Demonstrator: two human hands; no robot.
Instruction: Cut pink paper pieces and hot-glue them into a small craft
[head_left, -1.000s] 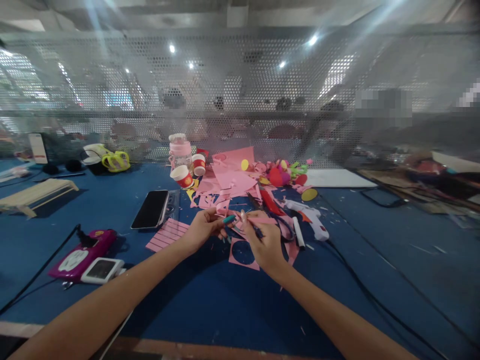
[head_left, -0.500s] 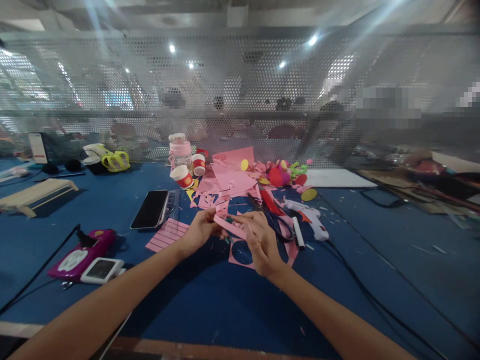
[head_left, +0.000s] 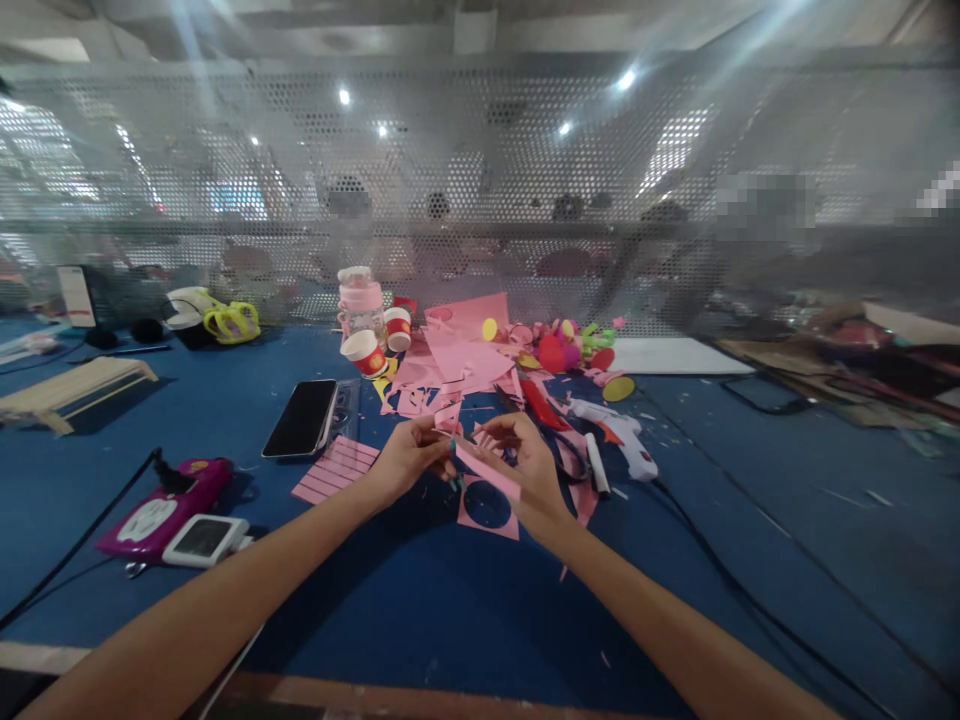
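My left hand (head_left: 407, 465) is closed, pinching one end of a narrow pink strip (head_left: 491, 470) of paper or thin foam between thumb and fingers. The strip slants down to the right, and its free end crosses in front of my right hand (head_left: 531, 470). The fingers of that hand are curved and apart beside the strip; whether they touch it is hard to see. Below the hands lies a pink sheet with a round cut-out (head_left: 487, 505). A small green bit shows at my left fingertips.
Pink scraps (head_left: 465, 365) are heaped behind my hands. To the right lie red-handled scissors (head_left: 544, 405), a white glue gun (head_left: 622, 440) with a black cord, and a white stick (head_left: 597, 463). On the left are a phone (head_left: 301, 418), a lined pink sheet (head_left: 335, 470) and paper cups (head_left: 364, 353).
My right hand has loosened and its fingers have drawn back from along the strip. The strip has shifted slightly right and down. My left hand stays almost in place.
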